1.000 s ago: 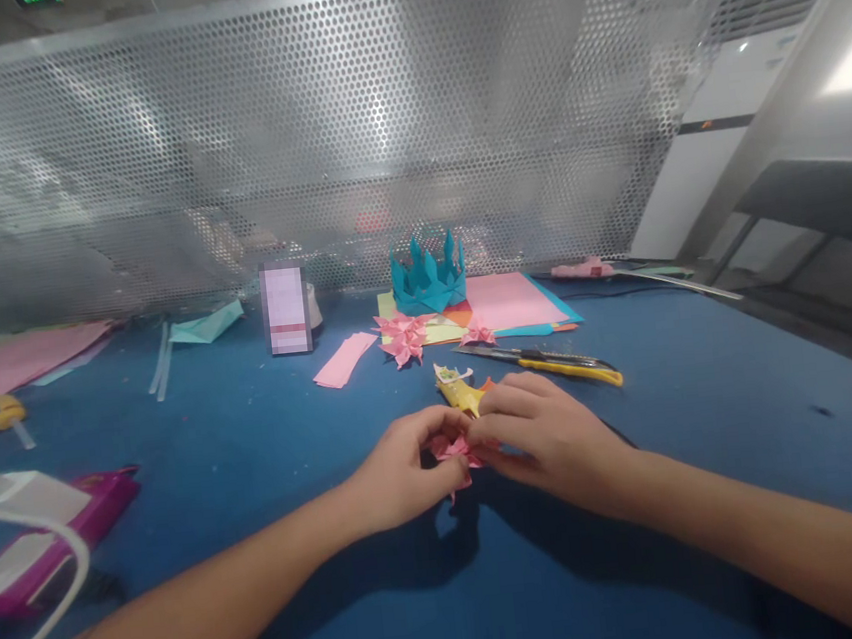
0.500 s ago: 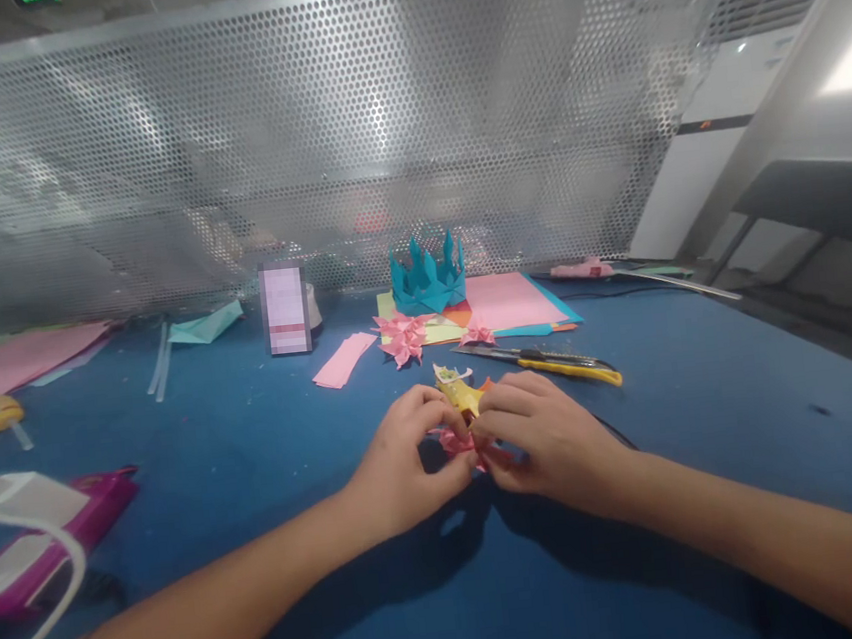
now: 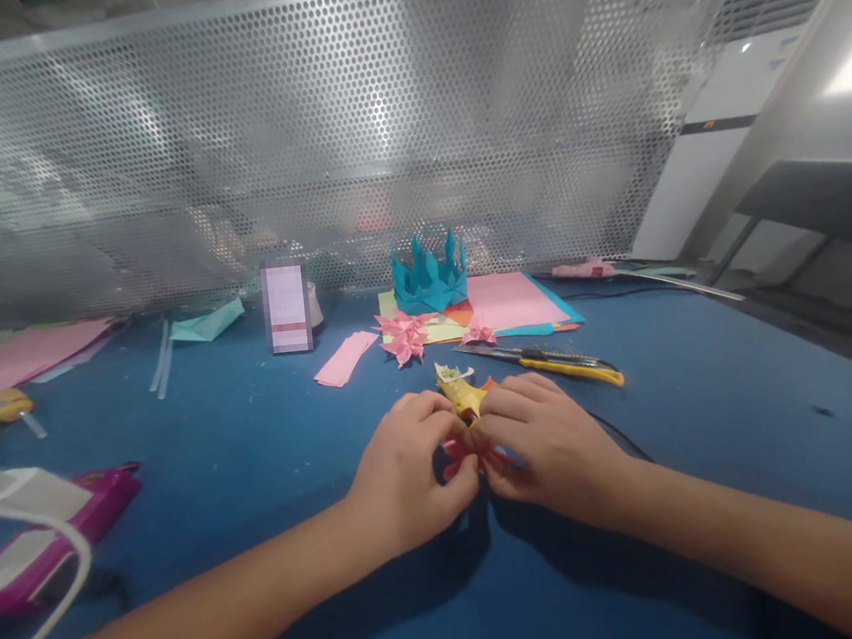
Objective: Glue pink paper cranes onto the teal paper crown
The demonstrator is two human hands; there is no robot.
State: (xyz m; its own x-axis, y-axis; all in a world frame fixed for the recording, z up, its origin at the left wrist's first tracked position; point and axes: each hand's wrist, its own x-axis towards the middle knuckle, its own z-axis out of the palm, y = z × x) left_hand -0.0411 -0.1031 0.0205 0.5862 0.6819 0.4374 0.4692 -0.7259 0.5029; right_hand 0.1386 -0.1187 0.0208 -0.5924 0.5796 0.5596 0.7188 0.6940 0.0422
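My left hand (image 3: 411, 472) pinches the left side of a small folded pink paper piece (image 3: 454, 449). My right hand (image 3: 547, 438) pinches the same piece from the right, so the fingertips of both hands almost meet. Fingers cover most of the paper, and its full shape is hidden. Just beyond the fingertips lies a small yellow object (image 3: 459, 390) with a pale, ragged far end; its kind is unclear. Farther back are a pink folded paper cluster (image 3: 404, 337), a smaller pink folded piece (image 3: 480, 332) and a yellow-handled box cutter (image 3: 573, 368).
A teal folded-paper crown (image 3: 429, 281) stands on coloured paper sheets (image 3: 515, 301). Left of it lie pink paper strips (image 3: 345, 358) and a blurred-out upright rectangle (image 3: 287, 308). A magenta device (image 3: 107, 496) with a white cable (image 3: 80, 564) sits at left. A perforated metal panel (image 3: 316, 119) closes the back.
My left hand has shifted slightly down and its thumb has come closer to the right fingers. The pink paper between the fingertips has turned a little. At far left the yellow tool has moved slightly right.
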